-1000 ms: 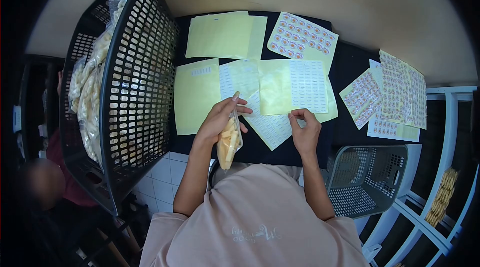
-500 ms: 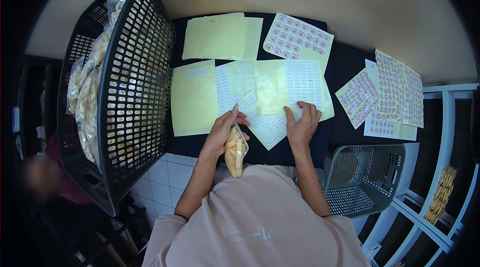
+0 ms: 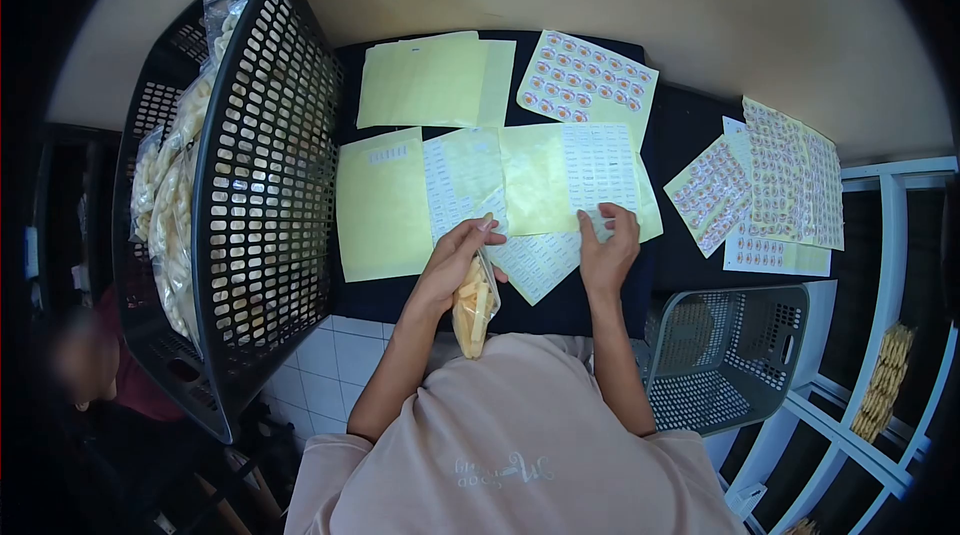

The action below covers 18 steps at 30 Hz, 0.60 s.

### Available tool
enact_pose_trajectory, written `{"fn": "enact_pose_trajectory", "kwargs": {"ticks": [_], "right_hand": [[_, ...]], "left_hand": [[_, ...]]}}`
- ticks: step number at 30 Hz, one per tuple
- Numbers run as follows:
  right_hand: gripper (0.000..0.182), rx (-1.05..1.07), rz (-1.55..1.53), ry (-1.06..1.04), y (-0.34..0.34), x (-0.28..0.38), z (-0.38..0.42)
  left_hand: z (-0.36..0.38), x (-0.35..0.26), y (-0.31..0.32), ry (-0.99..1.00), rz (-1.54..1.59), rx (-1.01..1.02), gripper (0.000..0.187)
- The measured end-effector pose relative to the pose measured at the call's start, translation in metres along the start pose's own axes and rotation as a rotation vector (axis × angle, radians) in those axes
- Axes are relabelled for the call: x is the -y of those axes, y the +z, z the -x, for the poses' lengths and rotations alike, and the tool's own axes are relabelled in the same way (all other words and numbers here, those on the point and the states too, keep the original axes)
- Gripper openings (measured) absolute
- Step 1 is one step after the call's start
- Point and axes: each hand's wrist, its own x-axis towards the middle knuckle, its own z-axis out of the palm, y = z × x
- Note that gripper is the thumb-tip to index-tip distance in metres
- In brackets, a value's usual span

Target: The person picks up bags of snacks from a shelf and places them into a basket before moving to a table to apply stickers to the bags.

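My left hand point(image 3: 452, 260) is closed on the top of a clear plastic bag point(image 3: 473, 315) filled with pale yellow, stick-shaped pieces. The bag hangs upright just in front of my shirt. My right hand point(image 3: 610, 253) is at the lower edge of a label sheet point(image 3: 600, 165) printed with rows of small text. Its thumb and curled fingers are apart, with nothing visible between them. Beneath and between my hands lies another small-label sheet point(image 3: 535, 260), set at an angle. A mostly bare yellow backing sheet point(image 3: 385, 215) lies to the left.
A large dark crate point(image 3: 270, 185) full of bagged pale pieces point(image 3: 175, 225) stands tilted at left. More yellow sheets point(image 3: 420, 85) and round-sticker sheets point(image 3: 585, 75) lie at the back. Further sticker sheets point(image 3: 795, 175) are at right, above a grey basket point(image 3: 725, 360). A person point(image 3: 95, 355) is at far left.
The view has shifted slightly. My left hand has tilted a little over the bag's top, still gripping it. My right hand stays by the label sheet's lower edge, its fingers moved slightly.
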Motion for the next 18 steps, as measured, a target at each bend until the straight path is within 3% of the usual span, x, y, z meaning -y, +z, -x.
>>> {"fn": "enact_pose_trajectory", "kwargs": {"ticks": [3, 7, 11, 13, 17, 18], "right_hand": [[0.033, -0.155, 0.197, -0.060, -0.019, -0.001, -0.013], [0.046, -0.146, 0.427, -0.040, -0.024, -0.009, -0.025], [0.049, -0.083, 0.440, 0.048, -0.023, -0.010, -0.029], [0.046, 0.015, 0.406, 0.094, -0.029, -0.008, -0.035], [0.031, 0.096, 0.303, 0.148, -0.032, -0.017, -0.043], [0.023, 0.120, -0.123, 0.259, -0.033, -0.014, -0.044]], "left_hand": [[-0.006, 0.001, 0.003, 0.028, -0.043, 0.073, 0.049], [-0.010, -0.007, 0.006, -0.068, -0.042, 0.154, 0.052], [-0.010, -0.006, 0.011, -0.115, -0.064, 0.232, 0.052], [-0.011, -0.002, 0.011, -0.171, -0.029, 0.387, 0.053], [-0.016, 0.008, 0.020, -0.241, -0.031, 0.483, 0.057], [-0.015, 0.009, 0.023, -0.245, -0.040, 0.507, 0.061]]}}
